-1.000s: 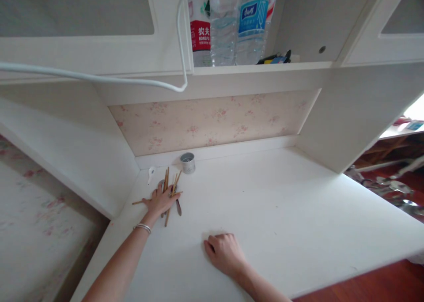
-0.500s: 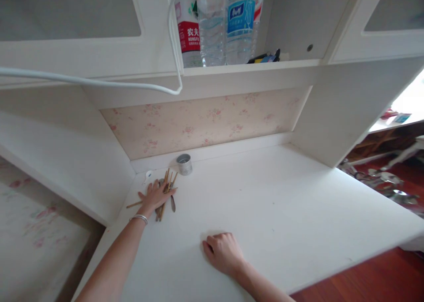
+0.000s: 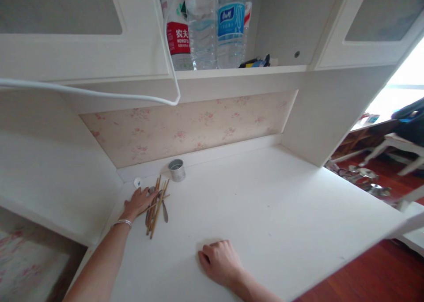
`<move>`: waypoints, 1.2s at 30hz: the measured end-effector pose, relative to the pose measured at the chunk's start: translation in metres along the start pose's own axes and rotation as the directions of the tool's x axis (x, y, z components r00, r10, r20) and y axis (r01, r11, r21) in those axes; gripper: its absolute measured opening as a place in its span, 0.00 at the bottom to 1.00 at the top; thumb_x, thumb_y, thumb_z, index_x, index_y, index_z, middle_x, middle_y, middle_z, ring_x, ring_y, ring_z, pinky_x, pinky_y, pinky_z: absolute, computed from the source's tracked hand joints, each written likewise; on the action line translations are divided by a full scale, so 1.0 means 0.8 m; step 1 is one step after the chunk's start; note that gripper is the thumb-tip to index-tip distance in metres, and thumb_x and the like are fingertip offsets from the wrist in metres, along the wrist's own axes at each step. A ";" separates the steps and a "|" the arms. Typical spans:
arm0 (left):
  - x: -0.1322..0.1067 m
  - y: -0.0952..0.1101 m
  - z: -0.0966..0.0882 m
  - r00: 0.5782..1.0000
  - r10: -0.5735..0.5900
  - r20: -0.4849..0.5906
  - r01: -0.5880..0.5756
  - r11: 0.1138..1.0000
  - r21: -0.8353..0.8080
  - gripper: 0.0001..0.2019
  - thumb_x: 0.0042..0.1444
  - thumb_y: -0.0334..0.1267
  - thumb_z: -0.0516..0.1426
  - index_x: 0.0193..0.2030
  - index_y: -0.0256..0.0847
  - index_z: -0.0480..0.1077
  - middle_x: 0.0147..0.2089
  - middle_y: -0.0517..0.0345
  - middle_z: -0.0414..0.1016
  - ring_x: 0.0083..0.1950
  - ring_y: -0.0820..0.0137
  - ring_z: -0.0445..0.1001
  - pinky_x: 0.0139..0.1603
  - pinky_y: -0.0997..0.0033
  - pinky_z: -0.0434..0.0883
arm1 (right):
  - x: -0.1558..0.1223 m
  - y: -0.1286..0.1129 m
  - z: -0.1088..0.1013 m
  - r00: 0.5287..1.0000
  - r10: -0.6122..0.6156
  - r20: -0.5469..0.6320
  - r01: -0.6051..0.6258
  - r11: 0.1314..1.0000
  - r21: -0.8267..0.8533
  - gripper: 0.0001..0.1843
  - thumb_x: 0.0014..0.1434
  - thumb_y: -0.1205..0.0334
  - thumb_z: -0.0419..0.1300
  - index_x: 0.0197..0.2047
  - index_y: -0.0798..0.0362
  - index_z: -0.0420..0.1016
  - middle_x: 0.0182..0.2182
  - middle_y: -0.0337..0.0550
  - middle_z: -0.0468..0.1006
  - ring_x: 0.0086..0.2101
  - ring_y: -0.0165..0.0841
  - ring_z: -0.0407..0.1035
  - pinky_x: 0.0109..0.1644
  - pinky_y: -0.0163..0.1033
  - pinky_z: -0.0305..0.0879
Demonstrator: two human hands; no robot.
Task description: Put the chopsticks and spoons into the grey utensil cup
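My left hand (image 3: 138,203), with a bracelet at the wrist, lies over the left side of a loose bundle of wooden chopsticks (image 3: 156,219). Its fingers are stretched out and touch the pile. Among the chopsticks is metal cutlery, including a piece with a flat handle (image 3: 165,213); the rest is partly covered. Just beyond my fingertips is a white spoon (image 3: 138,183), its handle hidden. A perforated metal utensil holder (image 3: 178,173) stands upright behind the pile. My right hand (image 3: 220,262) rests on the tabletop in a loose fist, apart from these things.
The white tabletop (image 3: 238,213) runs between two side panels. Overhead, a cabinet shelf (image 3: 285,69) holds several plastic bottles (image 3: 231,32), and a white cable (image 3: 132,96) hangs in front. Beyond the right panel are metal pots (image 3: 377,189) on the floor and a white stool (image 3: 394,143).
My left hand has moved from over the chopsticks to their left side, and the stray one at the left now lies across the bundle. The view has shifted; my right hand stays put.
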State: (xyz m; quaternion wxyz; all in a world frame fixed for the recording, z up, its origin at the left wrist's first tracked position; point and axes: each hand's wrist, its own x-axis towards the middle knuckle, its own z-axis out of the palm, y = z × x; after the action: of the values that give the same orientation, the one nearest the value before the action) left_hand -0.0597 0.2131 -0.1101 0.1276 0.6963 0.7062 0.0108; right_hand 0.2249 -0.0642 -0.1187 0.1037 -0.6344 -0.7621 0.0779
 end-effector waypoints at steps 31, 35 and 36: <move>-0.255 0.067 0.075 0.958 0.233 -0.165 -0.212 0.968 0.134 0.26 0.58 0.60 0.49 0.64 0.63 0.60 0.74 0.56 0.42 0.73 0.47 0.42 0.65 0.33 0.42 | -0.022 -0.004 -0.014 0.993 -0.116 0.039 0.112 0.990 0.087 0.18 0.67 0.58 0.48 0.33 0.51 0.76 0.32 0.42 0.82 0.34 0.33 0.75 0.38 0.34 0.60; -0.251 0.080 0.066 0.950 0.285 -0.127 -0.268 0.953 0.140 0.25 0.59 0.59 0.49 0.63 0.64 0.61 0.74 0.64 0.41 0.73 0.46 0.38 0.64 0.29 0.39 | -0.021 -0.005 -0.012 0.993 -0.115 0.037 0.112 0.990 0.087 0.18 0.67 0.58 0.47 0.33 0.50 0.76 0.32 0.41 0.82 0.34 0.33 0.75 0.39 0.34 0.60; -0.246 0.085 0.062 0.946 0.302 -0.115 -0.286 0.948 0.141 0.25 0.59 0.58 0.50 0.63 0.65 0.61 0.74 0.65 0.43 0.73 0.46 0.38 0.65 0.29 0.38 | -0.021 -0.005 -0.012 0.993 -0.114 0.038 0.110 0.990 0.086 0.18 0.67 0.58 0.47 0.33 0.51 0.76 0.32 0.41 0.82 0.34 0.33 0.75 0.39 0.34 0.60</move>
State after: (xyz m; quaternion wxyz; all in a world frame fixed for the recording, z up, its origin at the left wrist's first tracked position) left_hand 0.0166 0.0127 -0.1123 0.0336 0.7982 0.6006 0.0337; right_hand 0.2264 -0.0811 -0.1098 0.1183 -0.5840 -0.7945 0.1173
